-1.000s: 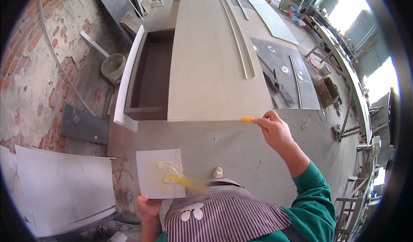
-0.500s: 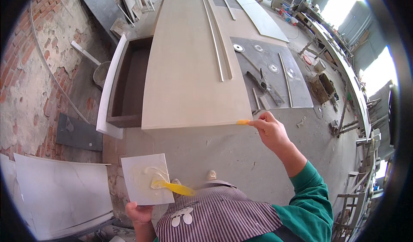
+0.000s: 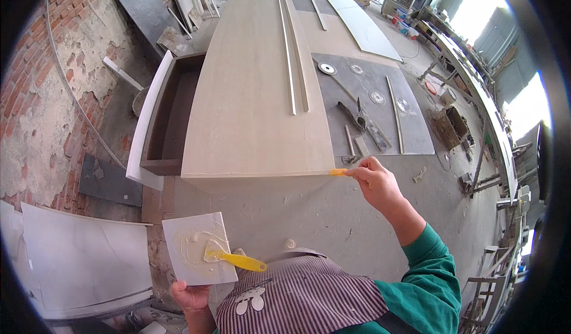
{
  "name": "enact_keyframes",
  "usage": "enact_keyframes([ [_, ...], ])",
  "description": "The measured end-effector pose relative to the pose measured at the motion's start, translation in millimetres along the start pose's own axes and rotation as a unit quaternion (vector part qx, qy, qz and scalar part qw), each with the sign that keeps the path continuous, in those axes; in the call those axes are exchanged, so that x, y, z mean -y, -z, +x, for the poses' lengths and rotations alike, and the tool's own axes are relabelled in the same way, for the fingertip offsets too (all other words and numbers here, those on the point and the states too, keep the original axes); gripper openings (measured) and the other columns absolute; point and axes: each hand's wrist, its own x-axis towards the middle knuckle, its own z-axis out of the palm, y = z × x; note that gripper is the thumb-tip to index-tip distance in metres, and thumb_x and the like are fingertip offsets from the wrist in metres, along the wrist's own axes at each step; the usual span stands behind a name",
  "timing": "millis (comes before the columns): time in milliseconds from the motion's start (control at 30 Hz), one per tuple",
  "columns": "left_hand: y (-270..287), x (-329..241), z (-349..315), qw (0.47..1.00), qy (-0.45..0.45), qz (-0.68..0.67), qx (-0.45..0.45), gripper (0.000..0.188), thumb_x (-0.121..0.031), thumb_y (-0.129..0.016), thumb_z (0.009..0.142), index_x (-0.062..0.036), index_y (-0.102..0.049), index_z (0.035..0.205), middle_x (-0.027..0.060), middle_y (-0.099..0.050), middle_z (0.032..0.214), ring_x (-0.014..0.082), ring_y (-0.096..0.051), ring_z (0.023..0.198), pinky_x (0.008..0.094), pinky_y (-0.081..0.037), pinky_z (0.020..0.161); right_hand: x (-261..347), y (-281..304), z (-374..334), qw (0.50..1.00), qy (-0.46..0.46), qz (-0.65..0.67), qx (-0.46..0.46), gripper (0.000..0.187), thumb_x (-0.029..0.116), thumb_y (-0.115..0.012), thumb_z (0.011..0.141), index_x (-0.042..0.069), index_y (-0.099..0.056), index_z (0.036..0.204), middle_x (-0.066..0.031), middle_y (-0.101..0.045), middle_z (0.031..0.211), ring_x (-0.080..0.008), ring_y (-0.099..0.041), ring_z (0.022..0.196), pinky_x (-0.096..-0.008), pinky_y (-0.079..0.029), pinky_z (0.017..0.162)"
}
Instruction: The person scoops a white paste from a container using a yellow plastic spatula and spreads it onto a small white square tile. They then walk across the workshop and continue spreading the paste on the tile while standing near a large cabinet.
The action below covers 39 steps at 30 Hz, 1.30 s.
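In my left hand [image 3: 190, 296] is the lower edge of a white square board [image 3: 178, 261], thumb on top. Cream paste [image 3: 199, 237] is smeared across it, and a yellow spatula [image 3: 244, 261] lies with its blade in the paste, its handle past the board's right edge. My right hand [image 3: 375, 182] pinches a small orange-yellow scraper [image 3: 338, 172]. Its tip meets the front right corner of a long beige slab [image 3: 256, 138]; whether it touches the top or the front edge I cannot tell.
Left of the slab stands a dark open box [image 3: 172, 120] with a white side. To the right, a grey panel [image 3: 410, 126] carries cutting discs [image 3: 377, 97], an angle grinder [image 3: 360, 120] and strips. White sheets [image 3: 89, 262] lean at lower left, near a brick wall [image 3: 35, 78].
Along the slab's front edge the scraper has slid right to the corner. The slab sits further left in view. My left hand keeps the board in nearly the same place.
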Motion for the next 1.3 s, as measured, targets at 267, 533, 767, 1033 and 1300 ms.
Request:
enact_keyframes([
  [267, -8, 18, -13, 0.999, -0.020, -0.023, 0.043, 0.088, -0.020, -0.060, 0.065, 0.0001, -0.032, 0.147, 0.0210, -0.046, 0.142, 0.0397, -0.054, 0.124, 0.0555, -0.050, 0.099, -40, 4, -13, 0.991, -0.015, -0.132, 0.018, 0.018, 0.008, -0.060, 0.093, 0.014, -0.074, 0.103, -0.0091, -0.061, 0.098, -0.0265, -0.063, 0.086, -0.0361, -0.052, 0.073],
  [533, -32, 56, -30, 0.994, -0.011, -0.039, 0.100, 0.082, -0.024, -0.057, 0.067, 0.0018, -0.040, 0.143, 0.0186, -0.051, 0.139, 0.0355, -0.055, 0.122, 0.0532, -0.045, 0.104, -78, -70, -108, 0.952, -0.177, 0.109, 0.225, 0.037, 0.018, -0.076, 0.081, 0.005, -0.065, 0.113, -0.0150, -0.066, 0.097, -0.0274, -0.065, 0.088, -0.0376, -0.054, 0.076],
  [767, -129, 155, 1, 0.969, 0.171, -0.009, 0.175, 0.060, -0.012, -0.053, 0.081, -0.0004, -0.043, 0.140, 0.0195, -0.052, 0.136, 0.0371, -0.056, 0.120, 0.0548, -0.048, 0.100, -104, -161, -190, 0.908, -0.200, 0.356, 0.088, 0.029, 0.025, -0.072, 0.086, 0.000, -0.061, 0.094, -0.0126, -0.066, 0.075, -0.0290, -0.066, 0.074, -0.0376, -0.052, 0.069],
  [1033, -192, 276, 28, 0.865, 0.408, 0.045, 0.289, 0.065, -0.015, -0.054, 0.086, -0.0074, -0.037, 0.148, 0.0118, -0.060, 0.130, 0.0265, -0.065, 0.107, 0.0456, -0.056, 0.090, -195, -101, -281, 0.523, -0.353, 0.771, -0.085, 0.010, 0.016, -0.054, 0.096, 0.008, -0.056, 0.091, -0.0022, -0.055, 0.069, -0.0116, -0.052, 0.059, -0.0276, -0.042, 0.047],
  [1300, -246, 386, 52, 0.793, 0.502, 0.140, 0.316, 0.062, -0.018, -0.054, 0.086, -0.0082, -0.041, 0.145, 0.0107, -0.064, 0.121, 0.0253, -0.067, 0.101, 0.0410, -0.058, 0.087, -183, -26, -310, 0.633, -0.343, 0.596, -0.355, 0.024, 0.028, -0.050, 0.101, 0.006, -0.058, 0.096, -0.0072, -0.061, 0.080, -0.0163, -0.057, 0.067, -0.0311, -0.046, 0.057],
])
